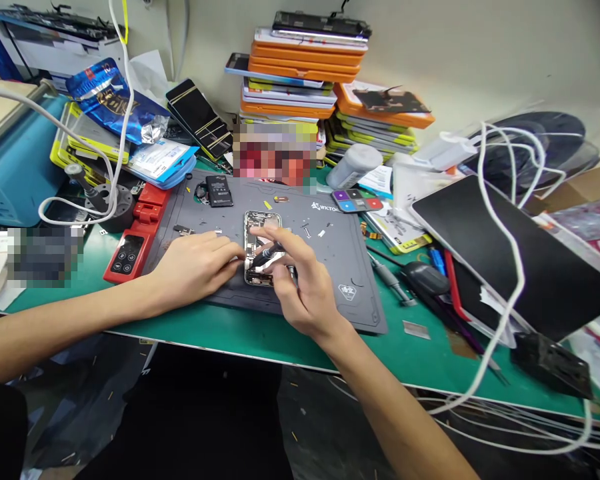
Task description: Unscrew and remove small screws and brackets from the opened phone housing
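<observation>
An opened phone (249, 233) lies on the dark grey work mat (347, 260), its inner parts exposed. At its left edge, my left hand (200, 263) has its fingers curled together, the fingertips pressed against the frame. My right hand (304, 280) is closed around a slim dark screwdriver (266, 255), which slants down to the left over the phone's lower half. Those fingers cover part of the phone's right side, and the exact contact of the tip is hard to make out. Behind the phone lies a black phone battery (219, 191), with small loose parts around it.
To the left stand a red device with buttons (130, 250) and a blue machine (20, 167). Orange boxes (305, 60) are stacked at the back. On the right lie a screwdriver-like tool (393, 280), a black panel (520, 253) and a looping white cable (515, 267).
</observation>
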A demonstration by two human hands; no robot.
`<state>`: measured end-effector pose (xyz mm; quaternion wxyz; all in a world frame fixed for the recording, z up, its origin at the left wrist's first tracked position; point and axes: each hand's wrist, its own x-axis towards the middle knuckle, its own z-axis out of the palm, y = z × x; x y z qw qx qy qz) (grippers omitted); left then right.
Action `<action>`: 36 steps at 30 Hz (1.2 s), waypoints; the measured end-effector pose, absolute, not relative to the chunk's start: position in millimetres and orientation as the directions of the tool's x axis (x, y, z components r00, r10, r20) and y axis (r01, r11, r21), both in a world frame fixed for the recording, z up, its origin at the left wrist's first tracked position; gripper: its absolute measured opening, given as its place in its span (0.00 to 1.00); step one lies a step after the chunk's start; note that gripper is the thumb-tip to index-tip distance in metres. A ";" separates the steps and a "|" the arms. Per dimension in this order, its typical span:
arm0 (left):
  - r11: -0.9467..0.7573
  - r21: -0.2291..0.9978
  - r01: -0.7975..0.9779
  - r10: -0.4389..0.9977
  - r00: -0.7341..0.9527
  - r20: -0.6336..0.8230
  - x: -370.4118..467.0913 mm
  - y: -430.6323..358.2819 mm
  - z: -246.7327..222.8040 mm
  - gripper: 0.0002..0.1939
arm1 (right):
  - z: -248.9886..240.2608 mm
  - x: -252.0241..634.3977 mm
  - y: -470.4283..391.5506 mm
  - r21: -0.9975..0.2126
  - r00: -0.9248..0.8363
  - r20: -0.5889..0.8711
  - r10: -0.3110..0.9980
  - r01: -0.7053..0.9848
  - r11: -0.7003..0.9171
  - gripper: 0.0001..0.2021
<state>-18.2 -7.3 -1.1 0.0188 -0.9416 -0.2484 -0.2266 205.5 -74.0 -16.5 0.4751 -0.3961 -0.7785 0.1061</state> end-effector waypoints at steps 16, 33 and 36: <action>-0.893 0.099 0.439 0.435 0.788 0.437 -18.9 -10.5 -4.8 0.10 | -17.8 201.8 -73.4 -0.478 -0.183 0.691 0.699 0.609 0.633 0.31; -0.901 0.033 0.433 0.401 0.801 0.445 -18.0 -10.1 -3.7 0.09 | -18.7 202.3 -76.6 -0.564 -0.164 0.630 0.759 0.575 0.593 0.28; -0.902 0.020 0.431 0.393 0.802 0.451 -18.1 -10.1 -3.6 0.09 | -17.7 202.3 -76.7 -0.562 -0.144 0.630 0.763 0.593 0.576 0.29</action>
